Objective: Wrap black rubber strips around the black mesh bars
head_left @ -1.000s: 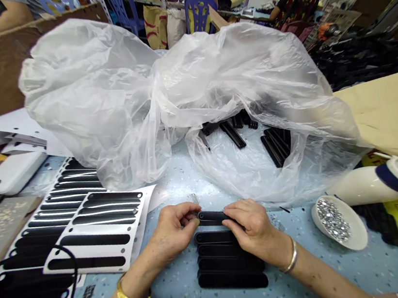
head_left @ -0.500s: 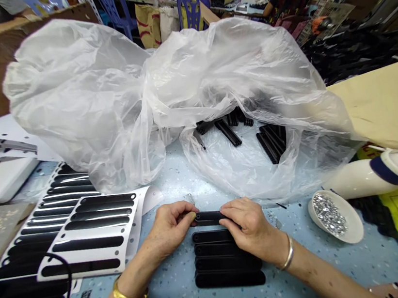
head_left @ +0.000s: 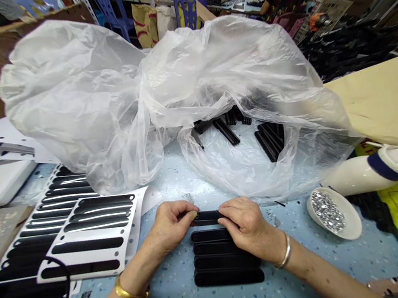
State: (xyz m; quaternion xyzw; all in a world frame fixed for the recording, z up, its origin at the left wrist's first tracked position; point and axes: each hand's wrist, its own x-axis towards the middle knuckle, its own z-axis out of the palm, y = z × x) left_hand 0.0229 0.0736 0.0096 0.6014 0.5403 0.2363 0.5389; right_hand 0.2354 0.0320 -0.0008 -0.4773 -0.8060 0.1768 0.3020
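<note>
Head view: pinches the left end of a slim black piece (head_left: 208, 215) with the left fingers (head_left: 190, 218), thumb nearly against index; grips the right end with the right fingers (head_left: 229, 206), bunched close together. Holds it level near the centre of the frame, over or on the tabletop (head_left: 172, 279); cannot tell which. Takes both ends, probably for keeping so long and narrow a shape straight and steady. Shows a smooth, faintly shiny face with a small round mark at the left tip.

Just below, at lower centre: four black strips (head_left: 228, 277) with rounded ends, set side by side, seemingly for neatness and easy reach. At left: a white sheet (head_left: 88, 256) with glossy black bands (head_left: 92, 245), curling at the right edge, overlapping a larger sheet (head_left: 29, 249). At right: a smooth white bowl (head_left: 355, 226) with glittering silvery bits (head_left: 327, 210), likely so kept against scattering; just behind, a cream bottle (head_left: 352, 175), apparently lying down. Across the upper middle: a crumpled, translucent plastic bag (head_left: 181, 73), with ridged black pieces (head_left: 270, 143) at the opening.
</note>
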